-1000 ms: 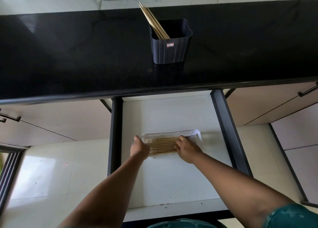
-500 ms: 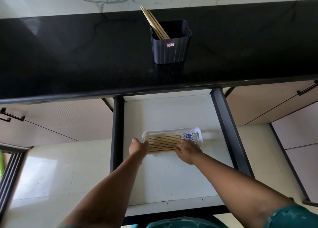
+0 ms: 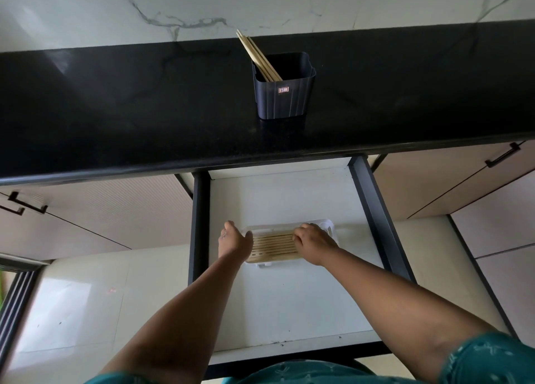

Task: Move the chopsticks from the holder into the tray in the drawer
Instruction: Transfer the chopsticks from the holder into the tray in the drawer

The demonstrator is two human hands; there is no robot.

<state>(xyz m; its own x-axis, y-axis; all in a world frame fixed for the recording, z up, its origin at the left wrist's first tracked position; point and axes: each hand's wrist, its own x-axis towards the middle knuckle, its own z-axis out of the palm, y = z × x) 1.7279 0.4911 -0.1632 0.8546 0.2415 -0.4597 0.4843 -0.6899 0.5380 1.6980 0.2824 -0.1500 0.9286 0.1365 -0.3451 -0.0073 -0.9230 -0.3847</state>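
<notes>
A dark ribbed holder (image 3: 283, 94) stands upright on the black desk (image 3: 115, 108), with a small bundle of wooden chopsticks in the holder (image 3: 257, 56) leaning toward its back left corner, their upper ends sticking out over the rim. Below the desk edge a drawer (image 3: 289, 296) with a white floor and dark side rails is pulled out. In its middle lies a white tray (image 3: 328, 227), and a row of chopsticks in the tray (image 3: 273, 246) lies flat side by side, running left to right. The left hand (image 3: 234, 240) rests at the left end of the tray with fingers loosely extended, covering that end and gripping nothing that shows. The right hand (image 3: 314, 240) lies over the right part of the tray with fingers curled down onto the chopstick ends; whether it pinches any of them cannot be told. Both forearms reach in over the drawer front and hide part of its floor. Pale cabinet fronts with dark handles (image 3: 502, 159) flank the drawer on either side, a marbled white wall (image 3: 173, 4) rises behind the desk, and glossy floor tiles (image 3: 72, 296) lie to the left below.
</notes>
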